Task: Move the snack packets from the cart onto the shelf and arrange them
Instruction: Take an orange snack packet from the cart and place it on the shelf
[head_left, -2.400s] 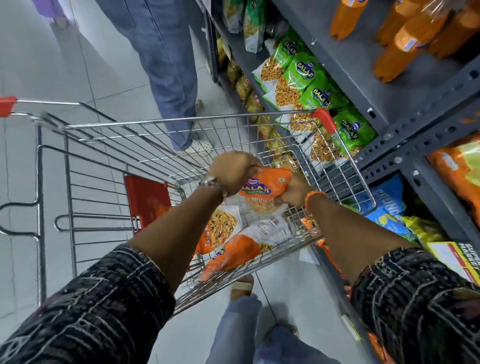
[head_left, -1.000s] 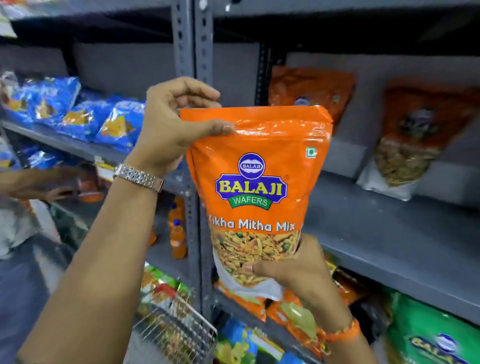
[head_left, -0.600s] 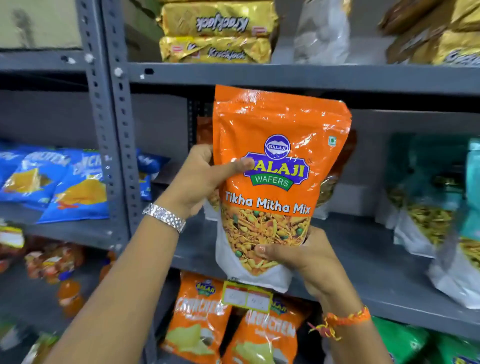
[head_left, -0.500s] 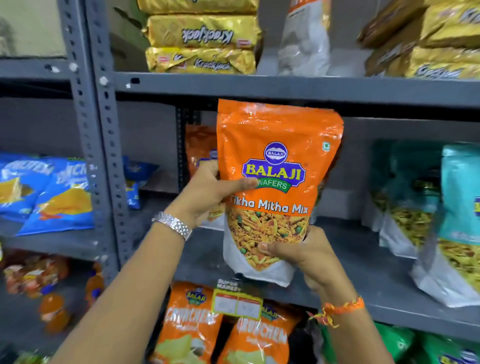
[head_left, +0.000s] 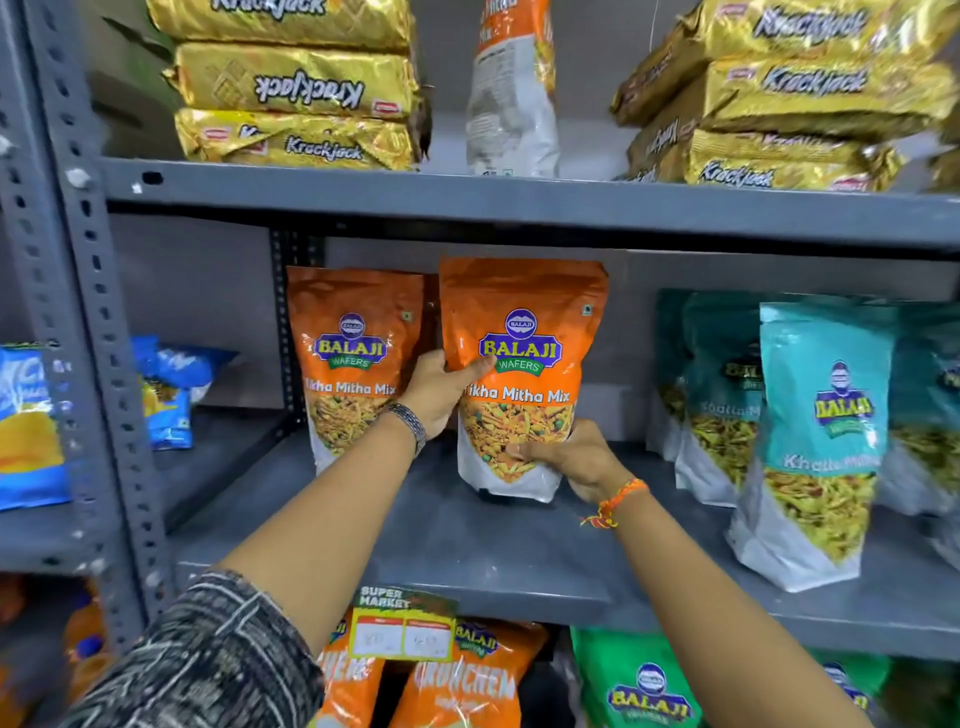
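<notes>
An orange snack packet (head_left: 522, 374) is being stood on the grey shelf (head_left: 467, 540) beside a matching packet (head_left: 353, 364), gripped by the left hand (head_left: 441, 389) and right hand (head_left: 566, 457); release and straightening are judged next.

Orange Tikha Mitha Mix packet (head_left: 524, 364) upright on grey shelf (head_left: 467, 545); just beside identical packet (head_left: 353, 358).

You have one view only, from the camera on your head; it faces the grey shelf (head_left: 519, 551) nearly straight on and close, your forearms reaching in from the bottom edge; its wide lens bends the upright post (head_left: 67, 291) at left; the shelf above shows, and the one below.
</notes>
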